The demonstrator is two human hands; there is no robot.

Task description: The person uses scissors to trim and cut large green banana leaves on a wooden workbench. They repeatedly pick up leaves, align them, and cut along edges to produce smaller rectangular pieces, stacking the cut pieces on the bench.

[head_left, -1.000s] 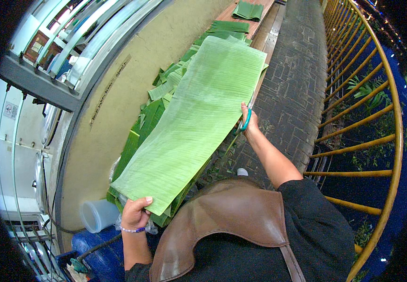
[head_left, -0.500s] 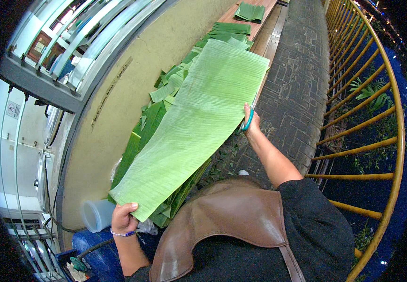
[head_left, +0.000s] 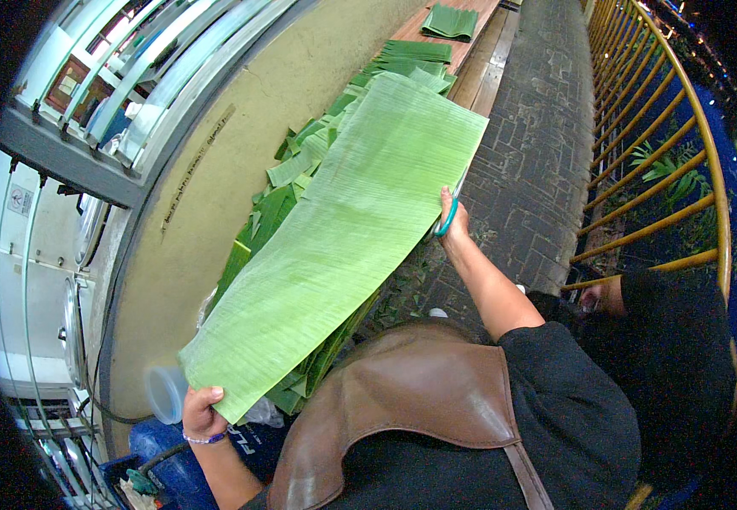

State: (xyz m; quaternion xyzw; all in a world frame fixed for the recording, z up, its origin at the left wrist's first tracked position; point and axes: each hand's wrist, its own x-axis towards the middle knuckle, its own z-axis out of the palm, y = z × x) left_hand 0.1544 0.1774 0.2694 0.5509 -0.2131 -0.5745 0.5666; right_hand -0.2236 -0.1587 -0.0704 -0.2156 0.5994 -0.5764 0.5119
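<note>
A long, pale green banana leaf piece (head_left: 343,229) stretches diagonally between my hands. My left hand (head_left: 203,412) pinches its near lower end, thumb on top. At the leaf's right edge, my right hand (head_left: 454,212) is closed round scissors with teal handles (head_left: 448,219), its thumb up against the leaf edge. The blades show only as a thin strip beside the leaf. Under and beyond the held piece lie several darker cut leaf pieces (head_left: 273,212). Farther off, folded leaf strips (head_left: 415,53) lie in a stack.
A folded leaf bundle (head_left: 450,23) sits on the wooden bench (head_left: 486,72) along the wall. A clear plastic tub (head_left: 164,395) stands by a blue container (head_left: 152,440) at lower left. Yellow railing (head_left: 640,229) lines the right side, where another person in black (head_left: 679,357) stands close.
My left hand has moved down and left, drawing the leaf's near end with it. My right hand has barely shifted. Another person has come into view at the right.
</note>
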